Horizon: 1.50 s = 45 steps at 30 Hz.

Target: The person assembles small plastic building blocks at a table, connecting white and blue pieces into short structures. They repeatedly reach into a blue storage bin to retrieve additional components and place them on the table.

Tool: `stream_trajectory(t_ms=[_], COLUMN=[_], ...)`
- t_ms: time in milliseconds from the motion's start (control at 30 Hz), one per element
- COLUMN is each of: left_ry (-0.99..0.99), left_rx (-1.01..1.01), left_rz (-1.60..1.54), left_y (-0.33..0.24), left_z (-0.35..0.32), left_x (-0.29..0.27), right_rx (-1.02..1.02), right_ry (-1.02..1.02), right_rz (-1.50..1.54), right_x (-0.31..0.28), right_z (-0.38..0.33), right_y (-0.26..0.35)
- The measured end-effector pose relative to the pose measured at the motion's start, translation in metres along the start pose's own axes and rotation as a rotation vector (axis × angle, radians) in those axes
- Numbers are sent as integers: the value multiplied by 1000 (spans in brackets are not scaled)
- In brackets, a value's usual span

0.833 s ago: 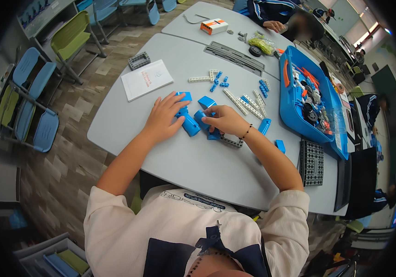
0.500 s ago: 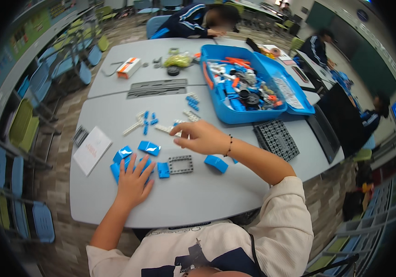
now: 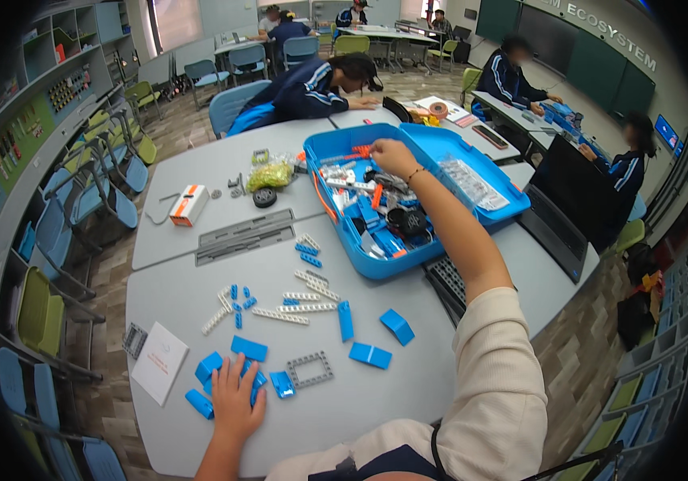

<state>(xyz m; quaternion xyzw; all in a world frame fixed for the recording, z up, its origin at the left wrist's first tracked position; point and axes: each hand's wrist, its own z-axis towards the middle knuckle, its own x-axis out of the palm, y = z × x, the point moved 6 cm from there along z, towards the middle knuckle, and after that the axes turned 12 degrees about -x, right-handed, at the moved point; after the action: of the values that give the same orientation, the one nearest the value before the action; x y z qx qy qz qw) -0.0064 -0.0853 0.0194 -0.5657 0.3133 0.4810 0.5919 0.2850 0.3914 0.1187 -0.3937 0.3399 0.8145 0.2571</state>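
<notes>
My left hand [image 3: 236, 398] lies flat on the grey table [image 3: 199, 301], fingers spread over a cluster of blue building pieces [image 3: 232, 365] beside a grey rectangular frame piece [image 3: 309, 369]. My right hand [image 3: 393, 157] reaches far forward into the open blue parts box [image 3: 408, 200], fingers curled down among the small parts; whether it holds one I cannot tell. More blue plates [image 3: 372, 354] and white and grey beams [image 3: 296, 303] lie loose between the box and my left hand.
A white booklet [image 3: 160, 362] lies at the left table edge. An orange-and-white box [image 3: 188, 204], a black wheel [image 3: 264, 197], a bag of yellow-green parts [image 3: 269, 174] and long grey strips [image 3: 244, 236] sit farther back. A laptop [image 3: 562, 212] stands right. People sit at tables behind; chairs line the left.
My right hand has left the table pieces and reached forward into the blue box. My head has lifted, showing more of the room. My left hand stays on the blue pieces.
</notes>
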Motion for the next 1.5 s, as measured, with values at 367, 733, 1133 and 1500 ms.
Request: stream_trajectory(t_ms=[367, 733, 1133, 1500], left_ry=[-25, -47, -40, -58], left_rx=[-57, -18, -38, -37], left_rz=[0, 25, 7, 4], left_y=[6, 11, 8, 6], left_z=[-2, -6, -5, -4], left_x=[2, 2, 0, -1], right_rx=[264, 535, 550, 411], right_ry=[469, 533, 603, 528], right_rz=[-429, -291, -372, -212], right_x=[64, 59, 63, 74], right_z=[12, 15, 16, 18], right_y=[-83, -84, -82, -87])
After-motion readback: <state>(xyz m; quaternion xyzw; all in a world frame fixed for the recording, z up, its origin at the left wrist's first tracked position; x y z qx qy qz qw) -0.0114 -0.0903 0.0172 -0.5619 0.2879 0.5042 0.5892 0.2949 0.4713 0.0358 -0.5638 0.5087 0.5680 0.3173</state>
